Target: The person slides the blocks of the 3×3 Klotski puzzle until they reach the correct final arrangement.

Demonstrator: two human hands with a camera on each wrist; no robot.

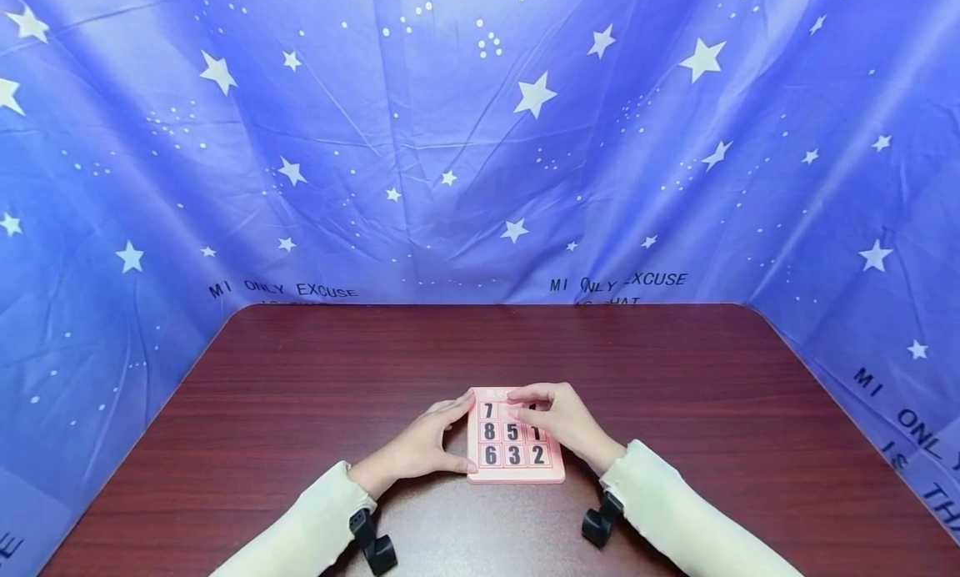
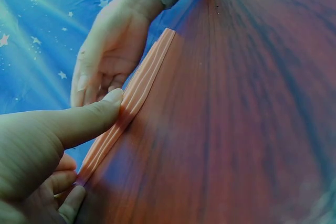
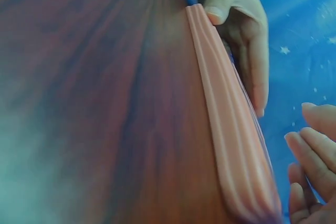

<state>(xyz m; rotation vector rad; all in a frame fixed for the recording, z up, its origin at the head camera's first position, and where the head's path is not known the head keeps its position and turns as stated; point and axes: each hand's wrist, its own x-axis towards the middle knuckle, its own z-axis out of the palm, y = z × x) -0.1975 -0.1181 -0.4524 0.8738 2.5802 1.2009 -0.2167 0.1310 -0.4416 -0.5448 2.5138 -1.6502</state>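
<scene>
A pink number slide puzzle (image 1: 516,475) lies flat on the table in the head view. Its black digits read 8, 5, 1 in the middle row and 6, 3, 2 in the bottom row. A 7 is at top left. My left hand (image 1: 420,445) grips the puzzle's left side, thumb at the near corner and fingers at the far one. Over the top right part is my right hand (image 1: 570,418), thumb and index finger apart above the top row, hiding part of it. In the right wrist view, those fingers (image 3: 315,153) are beside the pink edge.
The dark red wooden table (image 1: 337,352) extends around the puzzle. Blue cloth with white stars (image 1: 480,143) hangs behind it and at both sides. Black cameras (image 1: 372,544) are strapped at both wrists, over cream sleeves (image 1: 300,523).
</scene>
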